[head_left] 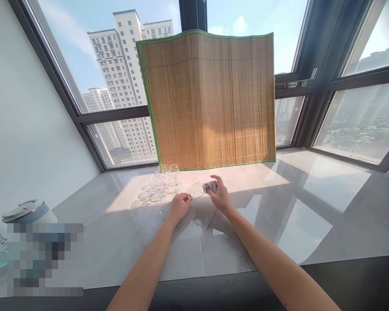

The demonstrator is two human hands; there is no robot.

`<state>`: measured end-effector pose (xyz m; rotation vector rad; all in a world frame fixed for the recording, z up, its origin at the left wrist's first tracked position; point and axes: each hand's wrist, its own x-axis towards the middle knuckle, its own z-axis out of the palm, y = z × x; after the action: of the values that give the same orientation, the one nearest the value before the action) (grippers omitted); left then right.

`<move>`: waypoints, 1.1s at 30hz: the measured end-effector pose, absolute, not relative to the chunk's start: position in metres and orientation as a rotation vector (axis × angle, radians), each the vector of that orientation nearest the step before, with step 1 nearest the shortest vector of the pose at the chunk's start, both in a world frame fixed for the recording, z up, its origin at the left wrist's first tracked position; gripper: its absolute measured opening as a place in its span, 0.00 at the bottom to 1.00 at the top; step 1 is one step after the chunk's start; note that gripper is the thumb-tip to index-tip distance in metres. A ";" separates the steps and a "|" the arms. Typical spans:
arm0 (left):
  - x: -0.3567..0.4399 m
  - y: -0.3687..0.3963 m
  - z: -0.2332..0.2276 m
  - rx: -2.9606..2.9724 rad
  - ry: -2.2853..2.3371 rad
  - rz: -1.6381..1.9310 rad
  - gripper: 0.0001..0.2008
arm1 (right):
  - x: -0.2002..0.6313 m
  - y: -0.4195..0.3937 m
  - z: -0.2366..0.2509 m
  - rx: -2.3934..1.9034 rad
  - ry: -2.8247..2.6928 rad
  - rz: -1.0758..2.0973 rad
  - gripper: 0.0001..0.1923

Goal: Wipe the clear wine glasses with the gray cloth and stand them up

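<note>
Clear wine glass point(196, 192) tipped sideways over grey counter; small grey cloth point(210, 187) bunched at its rim.

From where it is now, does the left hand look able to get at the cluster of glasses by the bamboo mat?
Probably yes: the left hand sits just beside the glasses with bare countertop between, though it is holding a glass.

Bright window daylight, hard shadows, bowed edges

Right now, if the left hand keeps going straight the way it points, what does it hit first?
Probably the wine glass held between both hands: the left hand points up and right at it, fingertips already on it. The right hand presses a grey cloth at its bowl. Beyond stands the bamboo mat; depth unclear.
</note>
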<state>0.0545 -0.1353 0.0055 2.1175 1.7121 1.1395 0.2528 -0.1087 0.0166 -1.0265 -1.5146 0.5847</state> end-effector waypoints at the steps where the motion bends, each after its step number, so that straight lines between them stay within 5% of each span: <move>1: 0.055 -0.135 0.005 2.114 1.713 1.141 0.08 | 0.253 -0.109 0.017 -1.024 -1.514 0.598 0.25; 33: 0.061 -0.123 0.002 2.185 1.582 1.115 0.11 | 0.247 -0.100 0.010 -1.064 -1.524 0.499 0.26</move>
<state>0.0612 -0.1234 0.0025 2.1851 1.5820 1.1153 0.2466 -0.1002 0.0098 -1.0636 -1.5241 0.4989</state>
